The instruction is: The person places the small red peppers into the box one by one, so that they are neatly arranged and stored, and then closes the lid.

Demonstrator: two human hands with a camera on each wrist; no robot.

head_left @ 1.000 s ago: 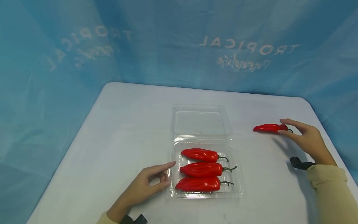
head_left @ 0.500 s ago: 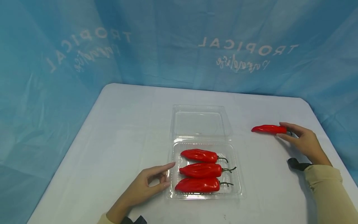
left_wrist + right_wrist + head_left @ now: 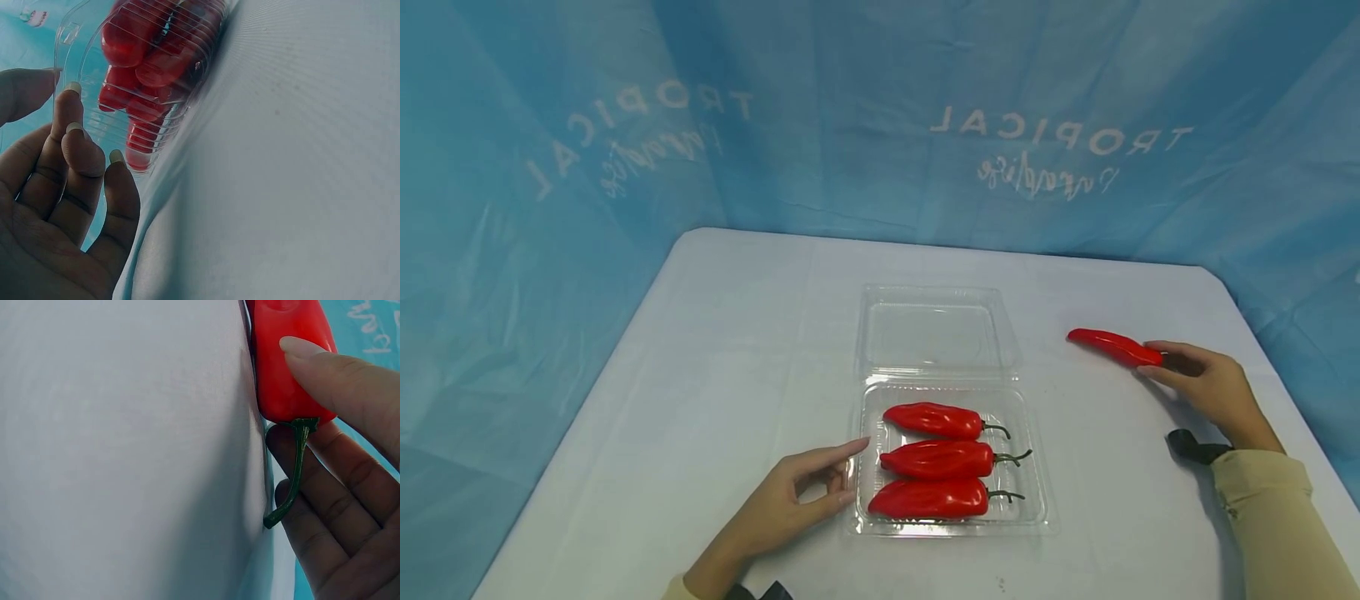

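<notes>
My right hand (image 3: pixel 1213 387) pinches a red chili pepper (image 3: pixel 1112 344) at its stem end. In the right wrist view the thumb lies on the red skin of the pepper (image 3: pixel 290 375), and the green stem (image 3: pixel 297 469) hangs by the fingers. My left hand (image 3: pixel 797 496) rests at the left rim of a clear plastic clamshell box (image 3: pixel 1033 467), with thumb and index finger apart and fingertips at the edge. Inside the box three red peppers (image 3: pixel 936 460) lie side by side, stems to the right. The left wrist view shows them through the ribbed clear wall (image 3: pixel 175 134).
The box's clear lid (image 3: pixel 932 329) lies folded back on the far side. All of it stands on a white table (image 3: pixel 737 333) with rounded far corners. A blue curtain (image 3: pixel 850 167) with mirrored lettering hangs behind and to the sides.
The right hand has closed on the loose pepper and moved slightly left and nearer. The pepper has tilted, its tip now pointing up and left. The left hand has stayed at the box rim.
</notes>
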